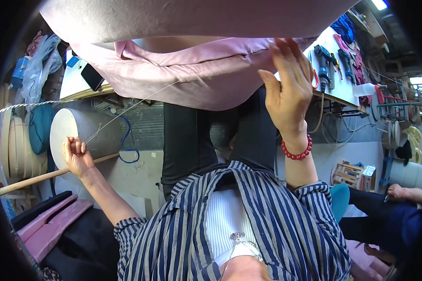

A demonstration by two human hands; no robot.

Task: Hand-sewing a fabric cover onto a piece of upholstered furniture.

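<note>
A large pink velvety upholstered piece [150,70] fills the space in front of me, with loose cloth folded along its lower side. A thin pale thread [136,106] runs taut from that cloth down to the left. Drawn out to the left and low, my left hand [78,157] is closed, fingertips pinched on the thread; whether a needle is there too is too small to make out. My right hand [290,86], with a red bead bracelet at the wrist, is raised with fingers stretched out against the right end of the pink cloth. It grips nothing.
A big pale roll [91,129] and a wooden pole [37,179] lie beside my left hand. A dark phone [92,77] rests on the left table. Power drills [322,58] and a white bottle [365,90] occupy the right table. Another person's hand [398,192] shows far right.
</note>
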